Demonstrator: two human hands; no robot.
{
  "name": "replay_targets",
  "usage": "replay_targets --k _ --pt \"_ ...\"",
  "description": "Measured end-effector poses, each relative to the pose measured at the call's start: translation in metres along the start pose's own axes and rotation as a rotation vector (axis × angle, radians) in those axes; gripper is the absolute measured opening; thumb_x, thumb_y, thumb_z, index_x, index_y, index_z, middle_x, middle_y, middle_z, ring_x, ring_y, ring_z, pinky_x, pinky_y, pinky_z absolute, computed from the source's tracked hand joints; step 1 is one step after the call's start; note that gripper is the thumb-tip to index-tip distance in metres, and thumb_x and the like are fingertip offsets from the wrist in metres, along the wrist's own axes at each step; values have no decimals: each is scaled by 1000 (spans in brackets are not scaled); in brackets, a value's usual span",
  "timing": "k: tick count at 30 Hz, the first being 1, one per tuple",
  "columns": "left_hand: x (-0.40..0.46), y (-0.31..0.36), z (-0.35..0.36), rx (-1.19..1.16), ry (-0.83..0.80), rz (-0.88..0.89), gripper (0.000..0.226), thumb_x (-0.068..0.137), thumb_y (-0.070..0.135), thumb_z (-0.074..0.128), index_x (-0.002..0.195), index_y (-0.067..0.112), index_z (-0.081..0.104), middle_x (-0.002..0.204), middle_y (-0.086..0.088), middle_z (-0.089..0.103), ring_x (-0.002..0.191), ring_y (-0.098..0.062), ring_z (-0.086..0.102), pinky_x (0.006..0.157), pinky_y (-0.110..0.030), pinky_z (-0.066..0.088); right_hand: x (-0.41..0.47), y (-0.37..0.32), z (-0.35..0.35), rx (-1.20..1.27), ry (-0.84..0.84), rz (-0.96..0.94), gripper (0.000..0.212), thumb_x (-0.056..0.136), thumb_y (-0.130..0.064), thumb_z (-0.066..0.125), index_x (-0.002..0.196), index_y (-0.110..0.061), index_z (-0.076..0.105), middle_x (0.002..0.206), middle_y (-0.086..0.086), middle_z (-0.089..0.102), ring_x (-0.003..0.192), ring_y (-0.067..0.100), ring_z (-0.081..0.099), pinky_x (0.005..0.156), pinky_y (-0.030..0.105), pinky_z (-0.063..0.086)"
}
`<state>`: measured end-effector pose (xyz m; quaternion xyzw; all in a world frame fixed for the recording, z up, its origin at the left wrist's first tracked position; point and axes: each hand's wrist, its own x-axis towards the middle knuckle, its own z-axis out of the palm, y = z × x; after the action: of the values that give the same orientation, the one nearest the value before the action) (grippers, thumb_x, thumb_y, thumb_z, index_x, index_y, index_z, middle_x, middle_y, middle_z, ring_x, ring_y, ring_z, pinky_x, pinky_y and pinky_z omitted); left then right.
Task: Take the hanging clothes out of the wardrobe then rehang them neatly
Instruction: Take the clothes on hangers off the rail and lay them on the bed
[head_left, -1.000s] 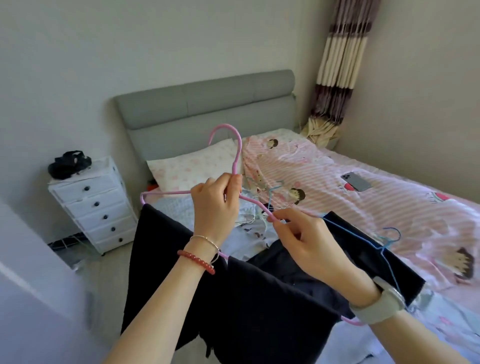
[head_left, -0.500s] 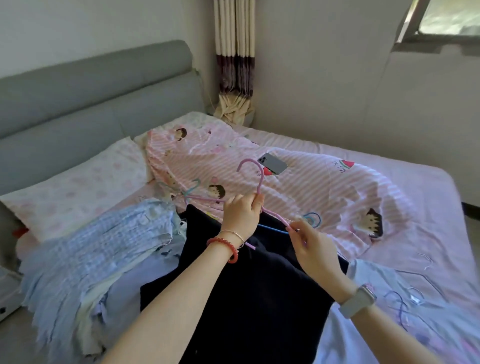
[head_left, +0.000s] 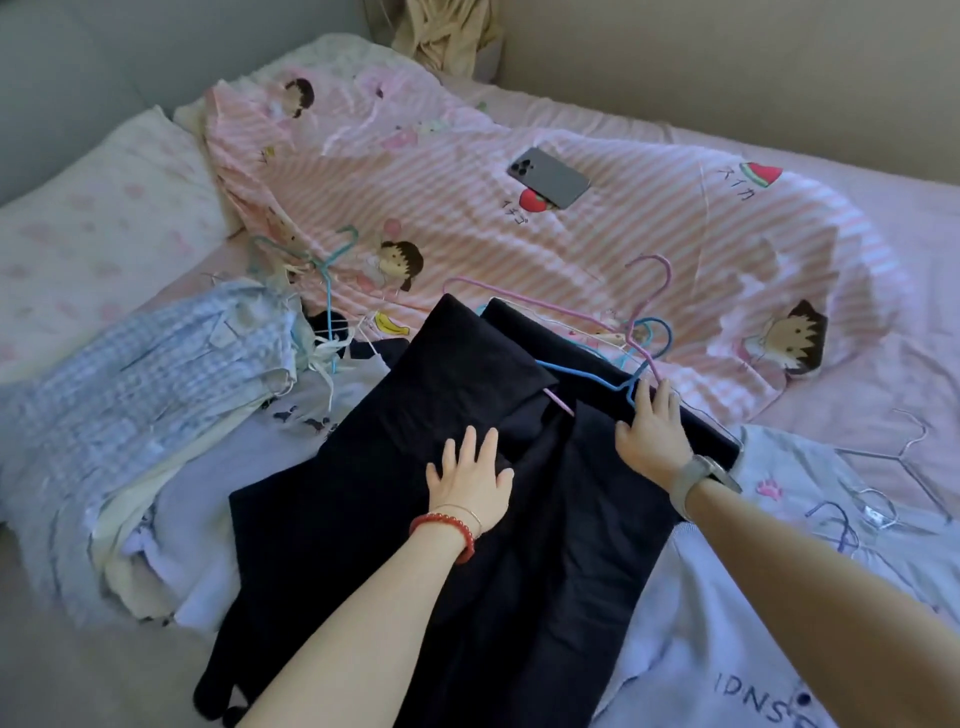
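Observation:
Dark navy trousers (head_left: 363, 493) lie draped over a pink hanger (head_left: 637, 344) on the bed, the hanger's hook pointing away from me. A blue hanger (head_left: 582, 372) lies across the trousers' far end beside the pink one. My left hand (head_left: 470, 473) rests flat on the dark cloth with its fingers spread. My right hand (head_left: 652, 431) lies on the trousers' right edge, its straight fingertips touching the necks of the two hangers.
A pile of pale blue and white clothes (head_left: 156, 374) with light blue hangers (head_left: 327, 270) lies to the left. A phone (head_left: 549, 176) sits on the pink striped duvet (head_left: 649, 234). At the right lie a white garment (head_left: 727, 597) and metal hangers (head_left: 893, 462).
The trousers on the pink hanger came down from mid-air onto the bed. My left hand let go of the hook and lies flat on the cloth; my right hand rests by the hanger necks.

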<state>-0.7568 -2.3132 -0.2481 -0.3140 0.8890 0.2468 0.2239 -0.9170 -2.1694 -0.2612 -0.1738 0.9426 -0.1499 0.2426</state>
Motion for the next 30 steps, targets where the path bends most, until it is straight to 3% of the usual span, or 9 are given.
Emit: replay_targets --k 5,10,15,17,19,22,24,27,30 --pt "-6 -24 -7 58 57 -8 57 99 38 27 148 27 1 156 -2 -6 143 -28 -7 113 -51 4 -15 -26 11 -131 -64 -43 58 97 -32 32 147 -19 6 156 10 -6 143 31 -7 114 51 9" --pt "-43 -48 -42 59 247 -1 54 99 34 28 148 25 5 157 -2 -1 143 -25 -2 114 -50 6 -64 -91 14 -130 33 -304 55 98 -31 29 148 -18 8 156 9 1 144 28 -4 115 50 8" --pt "-127 -113 -67 15 502 -126 51 99 32 28 147 24 13 156 0 6 143 -20 5 115 -46 11 -143 -177 29 -130 47 -576 52 98 -30 29 147 -19 13 156 4 7 144 23 -2 116 46 6" --pt "-173 -154 -67 34 586 -225 49 99 31 29 146 22 18 155 -1 13 142 -20 11 114 -43 14 -181 -213 44 -163 25 -709 50 98 -29 30 145 -18 20 155 3 15 144 22 1 115 46 5" --pt "-228 -198 -64 33 705 -306 46 96 25 41 141 17 35 146 -6 35 134 -23 33 109 -43 28 -226 -252 62 -162 -15 -866 45 97 -28 30 140 -15 33 149 3 31 143 23 12 115 46 10" --pt "-329 -259 -47 9 953 -394 33 80 14 58 112 10 63 106 -7 66 93 -25 65 75 -39 52 -309 -305 91 -112 -113 -1165 47 93 -29 24 128 -11 49 131 6 53 133 26 36 107 41 28" --pt "-406 -290 -30 -7 983 -542 34 79 21 43 101 11 67 93 -4 69 80 -23 66 67 -35 52 -374 -333 113 -140 -231 -1320 41 94 -24 30 128 -11 50 125 6 56 125 25 43 99 37 34" --pt "-522 -323 12 -20 1058 -780 40 80 24 34 96 10 67 89 -4 69 80 -25 66 71 -41 52 -479 -357 149 -141 -371 -1554 50 86 -28 27 122 -9 55 114 13 62 114 32 51 92 39 41" --pt "-637 -342 65 -26 1123 -1009 41 81 24 33 96 9 68 88 -6 69 79 -27 66 71 -45 53 -591 -363 180 -174 -492 -1737 41 92 -25 32 127 -13 52 124 8 58 118 29 48 96 35 37"
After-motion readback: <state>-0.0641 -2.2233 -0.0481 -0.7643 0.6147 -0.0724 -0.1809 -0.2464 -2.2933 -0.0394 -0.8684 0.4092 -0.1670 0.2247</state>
